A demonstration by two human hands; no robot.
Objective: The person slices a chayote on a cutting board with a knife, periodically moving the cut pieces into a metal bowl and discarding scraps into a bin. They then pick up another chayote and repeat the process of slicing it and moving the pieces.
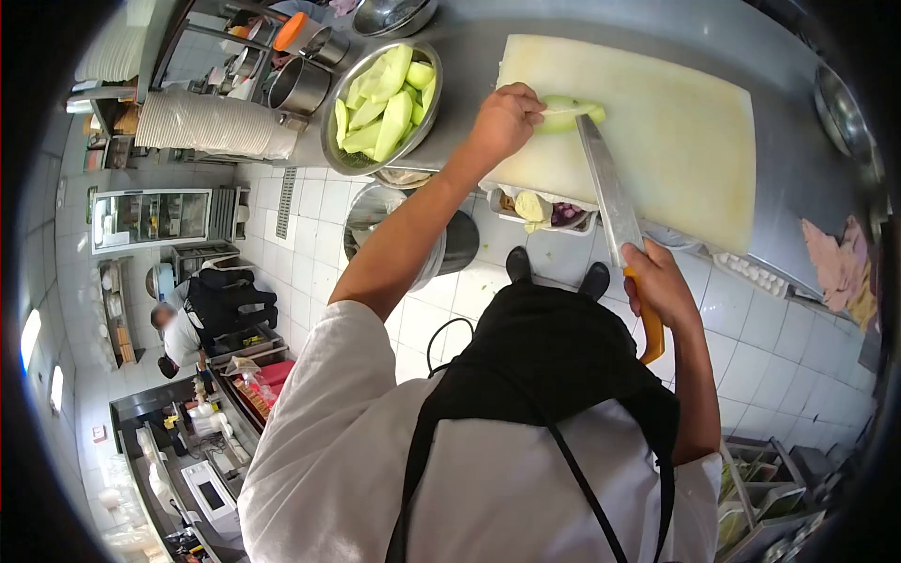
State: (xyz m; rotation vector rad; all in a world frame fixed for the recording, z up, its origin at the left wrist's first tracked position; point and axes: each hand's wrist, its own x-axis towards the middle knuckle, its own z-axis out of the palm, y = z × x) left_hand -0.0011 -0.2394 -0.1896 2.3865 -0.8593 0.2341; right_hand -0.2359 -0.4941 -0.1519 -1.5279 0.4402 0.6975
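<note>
On the white cutting board (680, 141) lies a pale green vegetable piece (572, 114). My left hand (509, 120) pinches its left end, fingers closed. My right hand (660, 284) is wrapped round the orange handle of a large knife (608, 183). The blade's tip rests at the right part of the green piece. Left of the board, a metal bowl (335, 143) holds several peeled green pieces (397, 103).
Below the board's edge sits a container of scraps (535, 208). Metal pots (298, 86) stand at the upper left, a metal bowl (838, 111) and pink cloth (833, 266) at the right. A person (225, 305) bends over at the far left.
</note>
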